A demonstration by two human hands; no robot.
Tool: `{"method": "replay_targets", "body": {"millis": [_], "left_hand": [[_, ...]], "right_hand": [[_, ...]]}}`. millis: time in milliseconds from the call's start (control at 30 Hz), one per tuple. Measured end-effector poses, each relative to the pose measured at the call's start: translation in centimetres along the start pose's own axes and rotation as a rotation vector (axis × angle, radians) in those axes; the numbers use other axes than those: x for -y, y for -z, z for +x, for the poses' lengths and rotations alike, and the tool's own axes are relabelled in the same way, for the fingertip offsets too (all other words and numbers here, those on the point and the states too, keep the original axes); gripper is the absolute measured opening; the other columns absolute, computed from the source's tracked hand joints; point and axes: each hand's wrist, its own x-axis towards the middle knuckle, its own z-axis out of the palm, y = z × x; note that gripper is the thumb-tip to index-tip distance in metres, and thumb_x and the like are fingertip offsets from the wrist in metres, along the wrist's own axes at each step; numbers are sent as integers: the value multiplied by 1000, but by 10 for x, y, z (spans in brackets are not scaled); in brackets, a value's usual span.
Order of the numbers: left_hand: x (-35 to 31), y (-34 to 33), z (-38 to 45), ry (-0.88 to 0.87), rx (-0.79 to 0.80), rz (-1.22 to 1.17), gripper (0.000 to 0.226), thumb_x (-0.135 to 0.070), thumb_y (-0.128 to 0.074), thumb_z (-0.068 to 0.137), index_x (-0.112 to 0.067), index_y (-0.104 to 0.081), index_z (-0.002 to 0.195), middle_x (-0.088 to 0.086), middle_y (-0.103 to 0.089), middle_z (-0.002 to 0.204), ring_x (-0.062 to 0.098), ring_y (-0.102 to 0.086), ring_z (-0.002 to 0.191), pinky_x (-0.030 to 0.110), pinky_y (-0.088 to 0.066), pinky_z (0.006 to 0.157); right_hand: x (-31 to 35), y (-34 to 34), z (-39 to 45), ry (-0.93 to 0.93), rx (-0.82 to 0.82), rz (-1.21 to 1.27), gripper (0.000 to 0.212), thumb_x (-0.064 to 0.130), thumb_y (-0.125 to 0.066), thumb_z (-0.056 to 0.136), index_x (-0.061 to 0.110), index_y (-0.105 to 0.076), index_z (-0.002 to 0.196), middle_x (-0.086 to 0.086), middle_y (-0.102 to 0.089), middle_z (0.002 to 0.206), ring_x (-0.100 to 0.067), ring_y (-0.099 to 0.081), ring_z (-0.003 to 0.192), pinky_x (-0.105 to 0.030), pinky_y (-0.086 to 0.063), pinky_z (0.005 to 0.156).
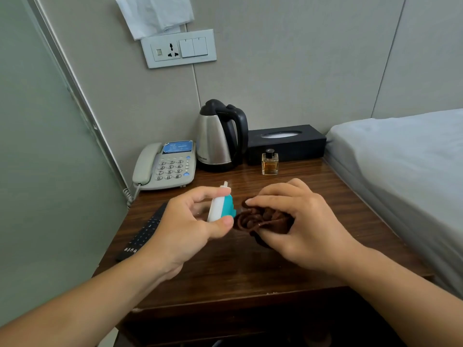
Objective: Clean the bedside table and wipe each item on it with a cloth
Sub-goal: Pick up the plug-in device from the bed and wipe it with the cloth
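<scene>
Left hand [190,221], centre-left of frame: thumb and fingers curled round a small white-and-teal bottle [221,206], held above the bedside table [250,271]. Bottle's long axis is near upright, its tip leaning slightly right toward the upper middle of the frame. Right hand [298,221], centre-right: fingers bunched on a brown cloth [260,219], pinched close over the tabletop. Cloth lies immediately right of the bottle, touching or nearly touching its teal side; cannot tell which. Judgement: bottle is the item in hand for wiping; the right hand is the one to bring cloth leftward onto it. Unwiped as far as can be judged, upper middle: phone [167,166], kettle [220,136], tissue box [285,144], perfume bottle [270,162]; remote [142,234] at left
</scene>
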Motion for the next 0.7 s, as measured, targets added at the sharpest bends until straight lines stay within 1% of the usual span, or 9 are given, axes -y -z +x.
{"method": "replay_targets", "body": {"millis": [100,167,233,333,433,500,567,633,700], "left_hand": [[0,0,1,-40,-50,-15,55,6,-83,79,-40,-79,108,-9,-74,122,24,-71,112,49,-61,93],[-1,-1,1,-25,-46,-24,53,4,-83,80,-41,-78,108,-7,-74,122,22,-71,112,46,-62,90],[-4,-3,1,-26,-36,-36,53,4,-83,80,-40,-78,109,-6,-74,122,23,-72,112,45,-63,87],[-10,-3,0,-54,-34,-44,52,6,-82,80,-36,-79,111,-8,-74,121,22,-72,112,45,-64,85],[-16,-3,-3,-60,-10,-105,52,11,-78,81,-30,-78,114,-5,-74,118,19,-75,105,37,-64,75],[-18,-2,-3,-74,-5,-128,51,11,-77,82,-29,-78,115,-2,-75,117,22,-75,104,37,-64,75],[-20,-1,-2,-81,-18,-145,51,11,-76,83,-30,-78,113,-1,-76,113,23,-76,102,37,-65,74],[-19,-1,0,-98,-5,-140,51,12,-76,83,-30,-79,113,-2,-77,112,26,-75,103,35,-64,73],[-15,-2,0,-133,20,-83,54,12,-77,82,-32,-78,113,-3,-76,118,27,-73,107,35,-63,76]], "right_hand": [[3,2,-6,27,54,-41,48,40,-79,82,35,-70,128,19,-60,124,-11,-50,106,-29,-53,87],[6,3,-9,71,109,-80,49,43,-74,82,36,-68,130,19,-56,126,-11,-48,108,-26,-52,86],[1,5,-5,25,41,-85,49,38,-79,81,34,-70,129,17,-59,123,-13,-51,107,-31,-53,88],[-11,13,8,-152,-105,-18,45,36,-82,81,34,-72,125,21,-62,116,-11,-58,109,-37,-53,96],[-23,22,12,-273,-155,51,40,41,-78,84,36,-72,123,23,-66,115,-1,-61,109,-35,-55,99],[-24,26,12,-327,-213,163,39,41,-77,83,34,-73,121,21,-70,112,2,-64,106,-32,-57,96],[-18,29,10,-309,-226,232,42,41,-76,82,32,-73,123,20,-71,113,1,-65,108,-32,-57,96],[-10,28,7,-245,-193,246,43,41,-74,84,32,-71,126,20,-70,117,-2,-64,113,-35,-55,99],[-1,25,4,-148,-137,210,42,42,-71,88,33,-67,130,23,-67,122,-5,-60,118,-37,-52,100]]}}
